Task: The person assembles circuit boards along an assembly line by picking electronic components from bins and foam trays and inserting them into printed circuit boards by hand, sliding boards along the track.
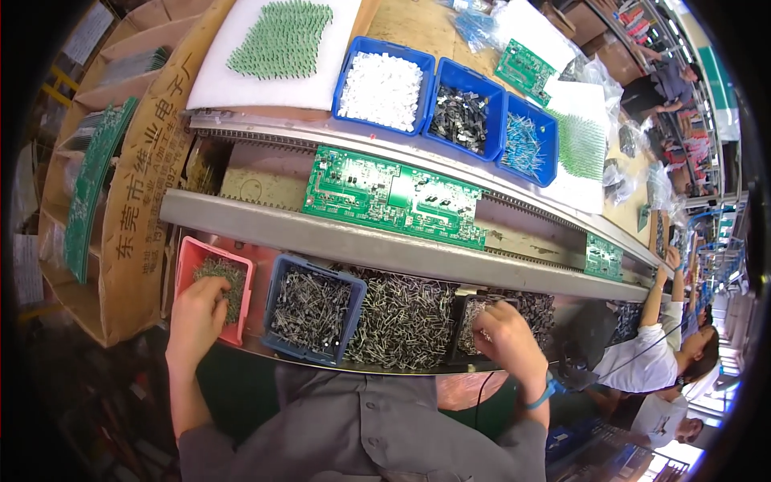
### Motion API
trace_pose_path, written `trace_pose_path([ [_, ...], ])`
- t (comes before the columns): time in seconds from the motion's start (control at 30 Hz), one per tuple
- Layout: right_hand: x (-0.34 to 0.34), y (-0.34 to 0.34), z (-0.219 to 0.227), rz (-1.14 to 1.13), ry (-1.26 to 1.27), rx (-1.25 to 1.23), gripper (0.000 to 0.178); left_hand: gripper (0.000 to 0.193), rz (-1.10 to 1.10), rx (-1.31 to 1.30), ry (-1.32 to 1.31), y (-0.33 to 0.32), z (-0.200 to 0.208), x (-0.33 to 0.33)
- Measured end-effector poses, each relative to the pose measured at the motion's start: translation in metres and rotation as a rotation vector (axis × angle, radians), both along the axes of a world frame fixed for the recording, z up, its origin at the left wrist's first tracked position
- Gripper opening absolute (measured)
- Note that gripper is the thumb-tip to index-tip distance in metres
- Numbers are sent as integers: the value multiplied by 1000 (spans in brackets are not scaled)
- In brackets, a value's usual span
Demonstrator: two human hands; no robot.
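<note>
My left hand (198,316) reaches into a pink bin (249,277) of small greenish-grey components (227,275), its fingers curled together at the heap. My right hand (504,331), with a blue band at the wrist, is over a small black tray (460,341) of small light parts. Its fingers are bent and pinched together. What either hand holds, if anything, is hidden. Ahead of both hands, a green circuit board (391,195) lies between the rails, carrying a few black components.
A blue-grey bin (273,329) of dark components and a heap of metal-legged parts (405,317) lie between my hands. Beyond the metal rail (353,237) stand blue bins (385,46) of parts. A cardboard box (152,185) with boards is at left; co-workers (642,361) sit at right.
</note>
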State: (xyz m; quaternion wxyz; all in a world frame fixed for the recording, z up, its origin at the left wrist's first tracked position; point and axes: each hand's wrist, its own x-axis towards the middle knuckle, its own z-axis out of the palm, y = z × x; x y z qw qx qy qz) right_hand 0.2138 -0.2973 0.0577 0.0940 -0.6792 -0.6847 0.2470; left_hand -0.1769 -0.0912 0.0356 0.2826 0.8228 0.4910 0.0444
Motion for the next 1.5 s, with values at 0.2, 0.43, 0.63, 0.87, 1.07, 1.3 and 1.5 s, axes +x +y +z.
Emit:
trace_pose_path([
  [0.2, 17, -56, 6, -729, -81, 171, 12, 22, 4, 64, -72, -1, 2, -2],
  [0.43, 44, -106, -55, -821, -487, 74, 41, 17, 11, 76, -108, -4, 1, -5],
  [0.63, 44, -106, -62, -830, -457, 139, 31, 17, 90, 10, -146, -5, -4, -10],
  [0.87, 45, -101, -62, -825, -392, 219, 15, 11, 124, 82, -244, -1, 1, -11],
  [1.07, 47, -96, -66, -848, -396, 294, 21, 11, -21, 67, -429, 20, 29, 35],
  [1.3, 54, -101, -67, -828, -429, 265, 17, 11, -275, -95, -600, 54, 0, 132],
  [1.5, 55, -101, -73, -824, -437, 274, 14, 9, -373, -29, -618, 64, -29, 168],
])
